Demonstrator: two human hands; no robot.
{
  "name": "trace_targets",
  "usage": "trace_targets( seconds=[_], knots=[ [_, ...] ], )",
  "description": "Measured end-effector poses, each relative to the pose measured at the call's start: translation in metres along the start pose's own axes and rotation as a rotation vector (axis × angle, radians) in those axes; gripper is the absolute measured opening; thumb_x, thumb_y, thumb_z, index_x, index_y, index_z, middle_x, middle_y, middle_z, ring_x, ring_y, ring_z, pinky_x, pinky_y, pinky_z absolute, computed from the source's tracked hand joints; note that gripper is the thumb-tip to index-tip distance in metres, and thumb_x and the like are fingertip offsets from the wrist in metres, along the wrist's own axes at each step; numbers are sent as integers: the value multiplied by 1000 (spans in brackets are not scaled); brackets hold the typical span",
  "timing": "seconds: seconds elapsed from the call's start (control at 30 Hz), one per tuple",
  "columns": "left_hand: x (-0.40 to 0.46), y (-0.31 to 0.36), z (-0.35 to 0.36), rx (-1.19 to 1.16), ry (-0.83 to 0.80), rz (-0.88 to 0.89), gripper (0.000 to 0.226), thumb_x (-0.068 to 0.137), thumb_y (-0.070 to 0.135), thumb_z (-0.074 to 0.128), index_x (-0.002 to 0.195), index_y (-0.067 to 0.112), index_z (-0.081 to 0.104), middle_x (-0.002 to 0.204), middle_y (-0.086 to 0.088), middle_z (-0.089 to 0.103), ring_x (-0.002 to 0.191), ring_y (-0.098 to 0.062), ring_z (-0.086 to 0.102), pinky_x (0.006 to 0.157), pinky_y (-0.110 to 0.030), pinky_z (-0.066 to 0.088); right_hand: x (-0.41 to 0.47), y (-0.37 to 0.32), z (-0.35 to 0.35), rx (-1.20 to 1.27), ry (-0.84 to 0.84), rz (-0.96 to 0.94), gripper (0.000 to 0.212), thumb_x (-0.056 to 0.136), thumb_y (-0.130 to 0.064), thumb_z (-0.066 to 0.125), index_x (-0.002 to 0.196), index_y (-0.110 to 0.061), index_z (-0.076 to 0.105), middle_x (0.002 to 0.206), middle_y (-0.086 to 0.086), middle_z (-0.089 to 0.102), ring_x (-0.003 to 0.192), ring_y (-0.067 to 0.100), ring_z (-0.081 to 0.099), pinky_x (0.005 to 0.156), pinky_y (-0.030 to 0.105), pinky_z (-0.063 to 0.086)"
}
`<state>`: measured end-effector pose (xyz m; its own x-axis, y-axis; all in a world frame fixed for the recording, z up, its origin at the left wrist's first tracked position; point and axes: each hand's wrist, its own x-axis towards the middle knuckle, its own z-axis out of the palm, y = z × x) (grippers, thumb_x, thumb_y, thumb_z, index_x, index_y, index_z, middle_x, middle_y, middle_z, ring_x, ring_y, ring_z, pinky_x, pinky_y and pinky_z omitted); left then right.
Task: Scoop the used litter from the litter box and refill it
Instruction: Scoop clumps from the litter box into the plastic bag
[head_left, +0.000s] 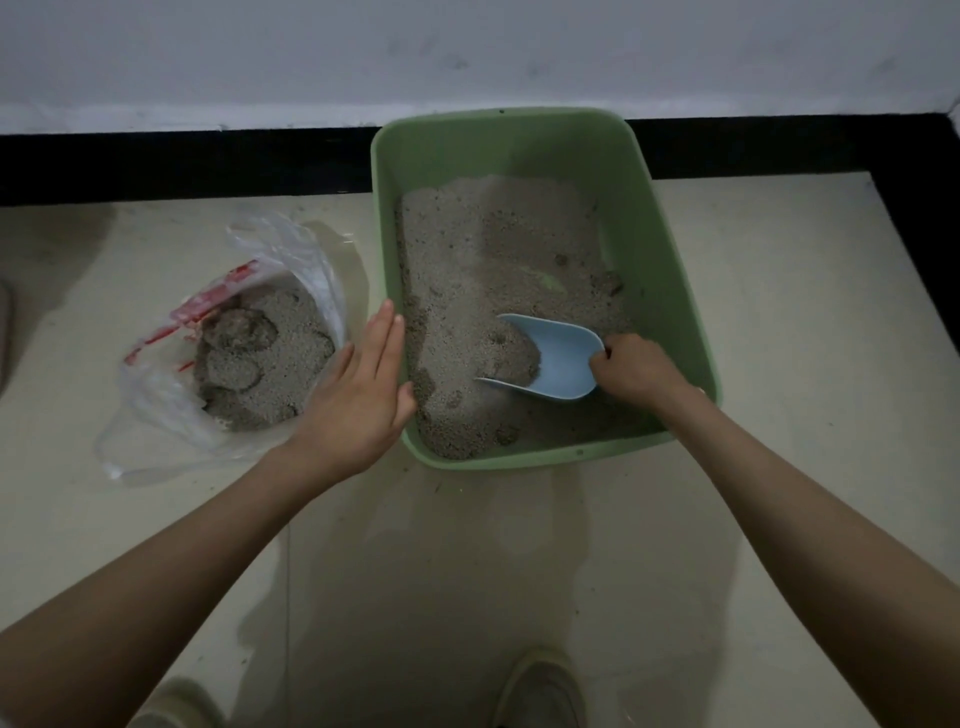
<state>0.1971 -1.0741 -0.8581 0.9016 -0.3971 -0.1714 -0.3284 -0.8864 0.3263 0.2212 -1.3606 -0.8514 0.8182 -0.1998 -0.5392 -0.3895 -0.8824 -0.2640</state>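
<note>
shoes at bottom edge, on pale floor. left hand flat, fingers straight and pressed together, thumb touching left rim of green litter box. right hand inside box, fingers curled round handle of blue scoop; scoop mouth dug into grey litter just left of those fingers. clear plastic bag with red print left of left hand, holding clumped litter. black skirting and white wall beyond box.
</note>
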Motion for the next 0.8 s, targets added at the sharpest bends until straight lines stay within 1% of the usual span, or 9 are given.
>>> trace_targets(
  seconds=[0.07, 0.13, 0.2, 0.27, 0.4, 0.5, 0.6, 0.7, 0.8],
  knots=[
    [0, 0, 1, 4, 8, 3, 80, 80, 47, 3, 147, 4, -3, 156, -9, -12, 135, -6, -13, 117, -37, 7, -2, 1, -1, 1, 28, -35, 34, 91, -15, 38, 58, -14, 35, 63, 7, 40, 73, 26, 43, 64, 31, 31],
    [1, -1, 1, 11, 15, 6, 79, 80, 46, 4, 147, 3, -2, 156, -11, -10, 136, -7, -11, 117, -38, 8, -4, 1, -2, 2, 55, -56, 35, 91, -14, 39, 56, -14, 35, 65, 10, 44, 71, 26, 44, 62, 31, 32],
    [1, -1, 2, 14, 12, 4, 79, 81, 46, 5, 147, 3, -1, 156, -11, -10, 140, -11, -8, 117, -38, 8, -6, 2, -2, 21, 67, -75, 32, 91, -14, 40, 59, -8, 40, 69, 14, 48, 69, 27, 45, 61, 31, 32],
    [1, -1, 2, 30, 11, 2, 79, 81, 46, 5, 147, 3, -1, 156, -11, -9, 143, -17, -2, 116, -38, 8, -7, 3, -1, 52, 67, -101, 28, 91, -13, 41, 64, -6, 43, 68, 15, 49, 68, 26, 45, 61, 31, 31],
    [1, -2, 3, 42, 6, 5, 79, 80, 45, 5, 146, 2, 1, 156, -13, -7, 144, -20, 1, 117, -39, 10, -7, -3, 3, 101, 24, -185, 31, 93, -14, 41, 63, -9, 37, 58, 6, 37, 61, 21, 35, 54, 30, 20],
    [2, -1, 3, 40, -5, -2, 81, 78, 47, 2, 147, 3, -3, 156, -11, -11, 143, -17, -6, 118, -39, 6, -6, -10, 7, 153, -33, -230, 28, 95, -16, 41, 68, -7, 41, 63, 9, 38, 56, 17, 29, 52, 30, 17],
    [1, 1, 2, 51, -13, -30, 82, 75, 49, -2, 146, 8, -9, 155, -5, -17, 136, -7, -18, 114, -36, -7, -5, -11, 13, 202, -76, -236, 30, 98, -18, 40, 70, -7, 43, 61, 3, 37, 54, 12, 30, 51, 28, 20],
    [0, 1, 2, 53, 2, -37, 82, 75, 49, -2, 147, 10, -8, 155, -4, -17, 137, -7, -17, 112, -35, -8, -5, -10, 17, 221, -73, -244, 33, 99, -20, 39, 67, -11, 41, 63, 0, 37, 56, 11, 32, 51, 25, 22],
    [0, -1, 3, 41, -8, -42, 81, 75, 49, -2, 147, 11, -10, 155, -2, -19, 136, -6, -19, 112, -35, -9, -8, -10, 14, 345, -43, -211, 32, 100, -19, 37, 69, -10, 40, 63, 1, 35, 57, 13, 31, 52, 26, 22]
  ],
)
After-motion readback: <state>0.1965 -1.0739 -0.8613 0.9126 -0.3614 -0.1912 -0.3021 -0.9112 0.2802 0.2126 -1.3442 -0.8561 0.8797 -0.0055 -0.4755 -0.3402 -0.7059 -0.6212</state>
